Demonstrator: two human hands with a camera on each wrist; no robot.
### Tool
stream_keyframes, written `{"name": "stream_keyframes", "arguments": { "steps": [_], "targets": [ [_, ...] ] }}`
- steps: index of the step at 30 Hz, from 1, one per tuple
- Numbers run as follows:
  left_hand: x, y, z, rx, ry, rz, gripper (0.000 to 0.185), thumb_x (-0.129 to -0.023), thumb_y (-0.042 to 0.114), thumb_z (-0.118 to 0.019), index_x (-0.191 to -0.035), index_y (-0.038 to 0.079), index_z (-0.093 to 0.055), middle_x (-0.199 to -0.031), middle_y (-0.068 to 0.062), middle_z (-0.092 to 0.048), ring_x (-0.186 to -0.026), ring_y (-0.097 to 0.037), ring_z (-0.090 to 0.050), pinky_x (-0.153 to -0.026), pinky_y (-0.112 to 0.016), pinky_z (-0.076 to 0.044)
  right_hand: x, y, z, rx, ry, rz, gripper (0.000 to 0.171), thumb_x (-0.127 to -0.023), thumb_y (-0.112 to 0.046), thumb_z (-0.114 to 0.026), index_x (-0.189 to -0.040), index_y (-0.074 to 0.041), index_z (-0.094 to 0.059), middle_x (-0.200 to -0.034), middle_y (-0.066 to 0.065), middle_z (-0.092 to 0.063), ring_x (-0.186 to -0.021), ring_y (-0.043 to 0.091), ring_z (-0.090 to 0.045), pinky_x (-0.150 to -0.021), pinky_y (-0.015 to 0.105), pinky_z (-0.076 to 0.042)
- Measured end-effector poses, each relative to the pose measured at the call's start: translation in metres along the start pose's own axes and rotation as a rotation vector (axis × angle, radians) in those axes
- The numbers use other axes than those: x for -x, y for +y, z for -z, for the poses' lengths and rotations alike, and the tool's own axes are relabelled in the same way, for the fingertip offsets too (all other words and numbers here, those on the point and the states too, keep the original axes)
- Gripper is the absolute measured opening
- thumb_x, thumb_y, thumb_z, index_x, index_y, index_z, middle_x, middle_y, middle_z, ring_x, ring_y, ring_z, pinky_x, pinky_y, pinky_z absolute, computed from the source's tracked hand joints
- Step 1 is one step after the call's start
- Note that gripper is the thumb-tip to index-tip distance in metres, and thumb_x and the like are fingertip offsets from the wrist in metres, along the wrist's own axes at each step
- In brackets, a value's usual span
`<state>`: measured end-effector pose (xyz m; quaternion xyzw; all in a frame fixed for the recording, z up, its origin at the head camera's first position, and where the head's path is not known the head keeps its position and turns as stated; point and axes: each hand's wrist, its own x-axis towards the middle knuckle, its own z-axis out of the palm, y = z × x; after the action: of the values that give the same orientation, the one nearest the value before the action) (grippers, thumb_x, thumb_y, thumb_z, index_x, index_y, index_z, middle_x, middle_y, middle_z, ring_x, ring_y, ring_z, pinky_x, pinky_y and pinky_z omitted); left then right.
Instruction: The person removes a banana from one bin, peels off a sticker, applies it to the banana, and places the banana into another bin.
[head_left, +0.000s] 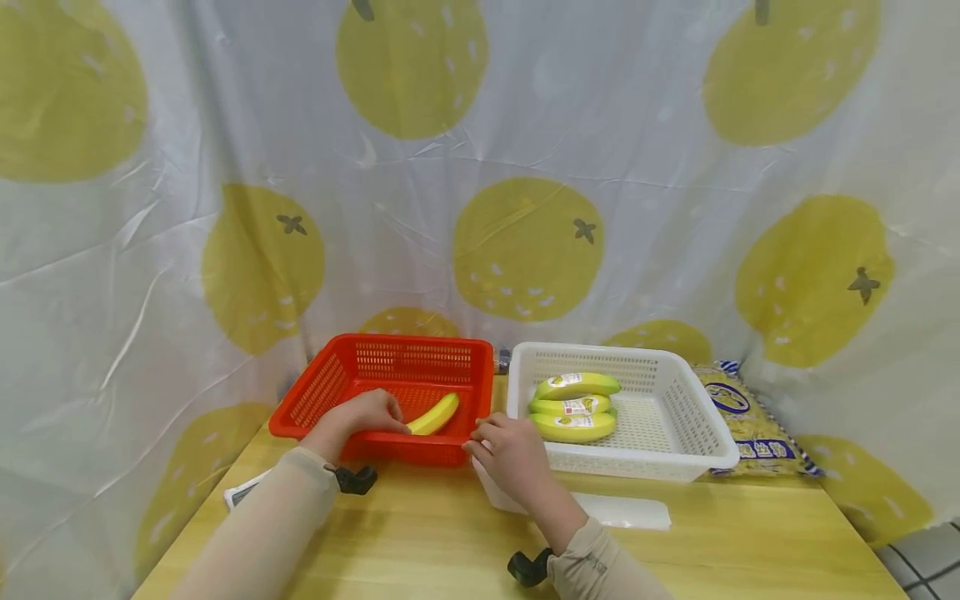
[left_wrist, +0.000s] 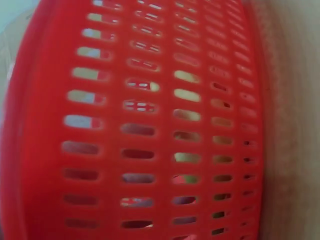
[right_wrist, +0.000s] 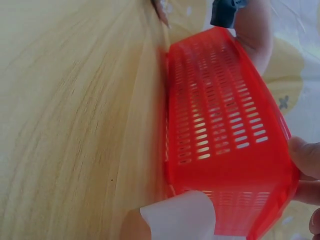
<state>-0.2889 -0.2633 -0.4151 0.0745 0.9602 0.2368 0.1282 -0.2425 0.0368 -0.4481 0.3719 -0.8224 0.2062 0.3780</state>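
Note:
A red plastic basket [head_left: 412,450] stands on the wooden table, with one yellow banana [head_left: 437,414] inside it. My left hand [head_left: 367,412] reaches over the near rim and holds the banana's near end with curled fingers; its fingertips are partly hidden. At the basket's near right corner, my right hand [head_left: 513,457] pinches the rim between thumb [right_wrist: 302,152] and fingers. The left wrist view is filled by the slotted red wall [left_wrist: 160,117], which hides that hand. Several bananas [head_left: 573,427] with white labels lie in the white basket [head_left: 622,462] to the right.
A yellow bag with blue print [head_left: 750,429] leans by the white basket's right side. White sheet material [head_left: 626,512] lies in front of that basket. A small white-edged object [head_left: 242,493] sits at the table's left edge. Behind hangs a fruit-patterned curtain [head_left: 652,183].

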Motion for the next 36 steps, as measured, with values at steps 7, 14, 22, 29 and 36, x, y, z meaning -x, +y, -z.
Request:
{"name": "stream_keyframes", "arguments": {
  "steps": [7, 14, 22, 29, 36],
  "targets": [
    [0.004, -0.006, 0.006, 0.004, -0.044, 0.024, 0.013, -0.083, 0.012, -0.081, -0.094, 0.012, -0.075, -0.092, 0.001, -0.069, -0.083, -0.017, -0.058, -0.073, -0.031, -0.053, -0.001, -0.001, -0.001, -0.001, 0.028, -0.003, 0.017, -0.077, -0.028, -0.092, -0.082, -0.020, -0.079, -0.088, -0.004, -0.075, -0.079, 0.011, -0.071, -0.059, 0.028, -0.047],
    [0.002, -0.011, 0.008, 0.032, -0.061, -0.007, 0.019, -0.084, 0.016, -0.082, -0.100, 0.011, -0.075, -0.094, 0.000, -0.071, -0.086, -0.017, -0.061, -0.081, -0.035, -0.055, -0.002, -0.001, -0.004, 0.009, 0.032, 0.000, 0.017, -0.078, -0.030, -0.091, -0.081, -0.020, -0.078, -0.086, -0.006, -0.073, -0.077, 0.009, -0.070, -0.059, 0.027, -0.046],
    [-0.004, -0.012, 0.005, 0.032, -0.073, -0.016, 0.019, -0.085, 0.022, -0.083, -0.100, 0.014, -0.076, -0.094, 0.002, -0.071, -0.085, -0.016, -0.060, -0.078, -0.032, -0.054, -0.002, -0.001, -0.002, -0.004, 0.021, -0.018, 0.016, -0.078, -0.027, -0.091, -0.081, -0.021, -0.077, -0.082, -0.007, -0.071, -0.072, 0.008, -0.068, -0.058, 0.023, -0.042],
    [-0.007, -0.010, 0.007, 0.027, -0.076, -0.054, 0.020, -0.088, 0.024, -0.082, -0.103, 0.013, -0.075, -0.098, -0.001, -0.071, -0.088, -0.018, -0.060, -0.083, -0.037, -0.053, -0.005, 0.002, -0.001, 0.008, 0.011, -0.023, 0.015, -0.079, -0.028, -0.091, -0.081, -0.021, -0.077, -0.082, -0.008, -0.071, -0.073, 0.008, -0.068, -0.058, 0.023, -0.044],
    [-0.010, -0.015, -0.001, 0.035, -0.082, -0.034, 0.022, -0.086, 0.031, -0.083, -0.102, 0.017, -0.075, -0.097, 0.001, -0.071, -0.088, -0.016, -0.060, -0.083, -0.036, -0.052, -0.001, 0.000, -0.001, 0.009, 0.007, -0.005, 0.015, -0.080, -0.029, -0.090, -0.081, -0.021, -0.078, -0.083, -0.007, -0.072, -0.074, 0.008, -0.069, -0.058, 0.020, -0.039]
  ]
}}
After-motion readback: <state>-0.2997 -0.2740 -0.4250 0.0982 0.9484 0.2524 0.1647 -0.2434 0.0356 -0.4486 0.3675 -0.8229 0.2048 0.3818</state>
